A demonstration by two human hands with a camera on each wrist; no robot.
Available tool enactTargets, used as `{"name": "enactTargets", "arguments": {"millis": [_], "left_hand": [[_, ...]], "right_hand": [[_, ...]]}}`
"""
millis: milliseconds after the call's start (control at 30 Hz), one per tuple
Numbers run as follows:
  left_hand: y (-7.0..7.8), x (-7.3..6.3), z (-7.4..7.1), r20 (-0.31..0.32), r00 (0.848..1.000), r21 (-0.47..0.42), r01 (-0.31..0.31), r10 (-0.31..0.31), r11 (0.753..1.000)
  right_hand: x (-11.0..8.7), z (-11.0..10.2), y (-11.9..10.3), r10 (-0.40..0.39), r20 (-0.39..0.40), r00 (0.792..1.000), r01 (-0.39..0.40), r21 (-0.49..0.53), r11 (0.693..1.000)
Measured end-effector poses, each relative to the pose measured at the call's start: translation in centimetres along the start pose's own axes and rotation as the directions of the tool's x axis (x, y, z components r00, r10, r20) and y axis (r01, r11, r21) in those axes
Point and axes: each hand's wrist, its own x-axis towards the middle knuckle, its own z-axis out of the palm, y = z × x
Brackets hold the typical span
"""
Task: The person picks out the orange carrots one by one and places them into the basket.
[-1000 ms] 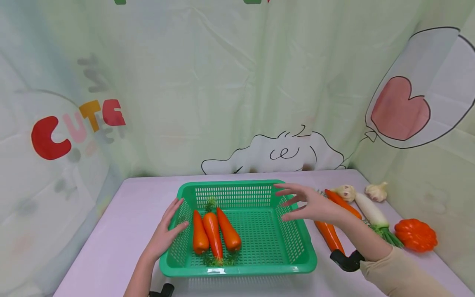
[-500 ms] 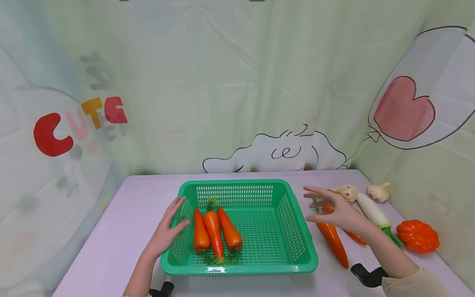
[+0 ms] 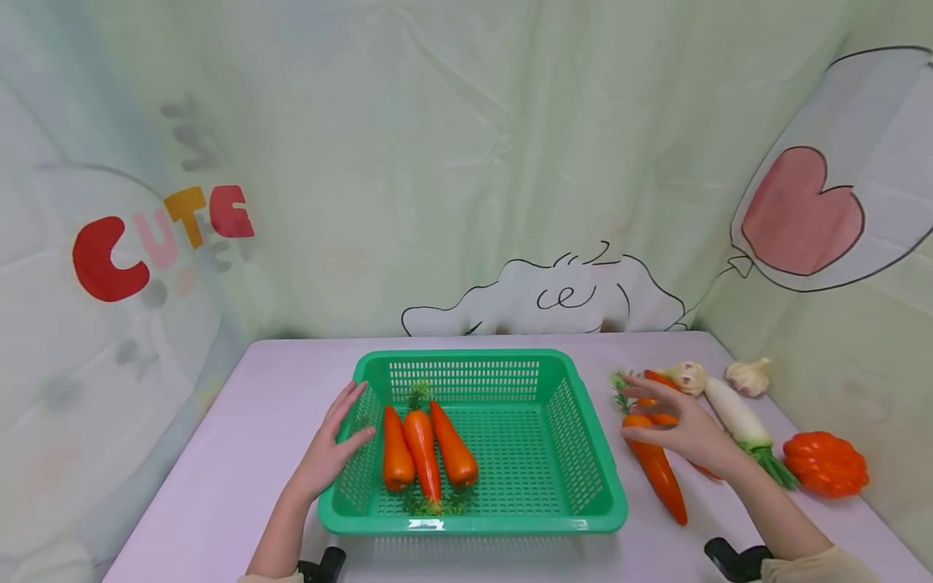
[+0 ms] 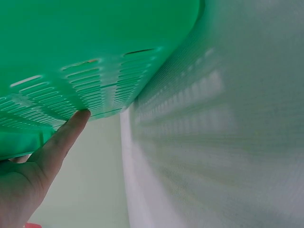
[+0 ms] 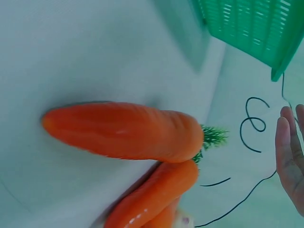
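Note:
A green plastic basket (image 3: pixel 474 525) stands mid-table in the head view, with three carrots (image 3: pixel 394 453) in its left half. At the basket's left side is my left hand (image 3: pixel 324 453), fingers extended; in the left wrist view a fingertip meets the slotted outer wall. My right hand (image 3: pixel 681 425) hovers over the loose carrots right of the basket, fingers spread and nothing held. Beneath it lies one carrot (image 3: pixel 659 478) with a leafy green top; in the right wrist view this carrot (image 5: pixel 128 130) lies against another carrot (image 5: pixel 152 194).
Right of the loose carrots are a white radish (image 3: pixel 736 413) with green leaves, two garlic bulbs (image 3: pixel 747 376) and an orange-red ribbed squash-like vegetable (image 3: pixel 826 464). The pale table (image 3: pixel 204 461) backs onto a printed curtain (image 3: pixel 364 202).
My right hand has moved right from over the basket's right rim to above the loose carrots. The left hand stays at the basket's left side. The view has shifted slightly.

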Motion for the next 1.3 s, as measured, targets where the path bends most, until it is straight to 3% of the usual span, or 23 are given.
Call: {"name": "enactTargets", "arguments": {"millis": [267, 733, 833, 1067, 1300], "left_hand": [[0.2, 0.1, 0.1, -0.003, 1.0, 0.01, -0.014, 0.014, 1.0], [0.1, 0.1, 0.1, -0.006, 1.0, 0.005, -0.003, 0.003, 1.0], [-0.5, 0.2, 0.1, -0.007, 1.0, -0.001, -0.012, 0.012, 1.0], [-3.3, 1.0, 0.2, -0.013, 1.0, -0.002, -0.027, 0.027, 1.0], [-3.5, 1.1, 0.2, -0.012, 1.0, 0.005, -0.028, 0.028, 1.0]], "right_hand": [[-0.5, -0.2, 1.6, 0.027, -0.003, 1.0, -0.027, 0.026, 0.999], [-0.8, 0.6, 5.5, 0.102, -0.009, 0.995, -0.102, -0.024, 0.994], [-0.9, 0.7, 5.7, 0.11, -0.01, 0.994, -0.11, -0.047, 0.993], [-1.0, 0.9, 6.4, 0.14, 0.0, 0.99, -0.139, -0.066, 0.988], [-1.1, 1.2, 6.8, 0.209, 0.037, 0.977, -0.205, -0.082, 0.975]]}}
